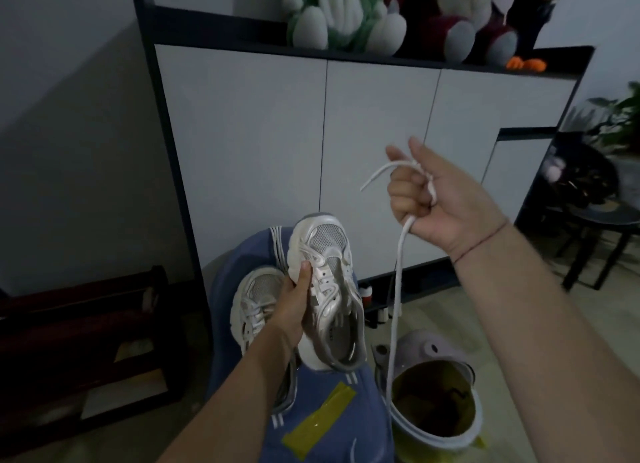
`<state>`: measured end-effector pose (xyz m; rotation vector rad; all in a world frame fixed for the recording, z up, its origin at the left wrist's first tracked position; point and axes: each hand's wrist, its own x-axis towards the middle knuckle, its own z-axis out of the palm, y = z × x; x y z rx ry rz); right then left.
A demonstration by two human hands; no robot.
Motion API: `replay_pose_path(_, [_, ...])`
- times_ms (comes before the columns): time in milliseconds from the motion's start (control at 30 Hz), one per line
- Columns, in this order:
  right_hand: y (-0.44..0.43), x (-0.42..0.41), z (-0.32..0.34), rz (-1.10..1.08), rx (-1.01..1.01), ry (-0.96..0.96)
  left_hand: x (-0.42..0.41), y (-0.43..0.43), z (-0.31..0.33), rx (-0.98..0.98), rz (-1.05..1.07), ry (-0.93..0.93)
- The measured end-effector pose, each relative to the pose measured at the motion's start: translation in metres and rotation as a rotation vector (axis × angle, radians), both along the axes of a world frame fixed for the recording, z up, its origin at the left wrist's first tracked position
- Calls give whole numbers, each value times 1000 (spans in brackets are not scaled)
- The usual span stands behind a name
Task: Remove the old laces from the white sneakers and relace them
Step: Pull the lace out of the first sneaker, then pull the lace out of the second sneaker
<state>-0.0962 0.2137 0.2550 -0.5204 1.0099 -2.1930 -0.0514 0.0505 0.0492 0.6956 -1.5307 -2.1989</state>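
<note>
Dimly, sneaker rests on blue fabric, wht cabinet behind.

Head-worn wide camera looks forward and down, close.

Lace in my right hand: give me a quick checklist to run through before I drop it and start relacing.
1. Right hand grip on the lace: fingers curled round it, ok.
2. Lace clear of the held sneaker: it hangs apart from the shoe and the eyelets look empty, ok.
3. Left hand grip on that sneaker: thumb over the upper, ok.
4. Bin ready for the lace: open and in line with the hanging part in this view, ok.
5. Second sneaker unlaced: laces are in it, not ok.
6. New laces within reach: cannot tell.
</note>
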Motion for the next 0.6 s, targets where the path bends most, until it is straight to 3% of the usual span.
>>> replay_pose_path(200, [-21,-26,-73,-110,-61,-226,-15,2,-36,-115,-85,22])
replay_pose_path(467, [-19,-58,-206,-315,113,-312,-33,6,-72,53,-7,-105])
replay_pose_path(600, [-26,-55,-252,-321,132,-358,-40,7,-79,30,23,-130])
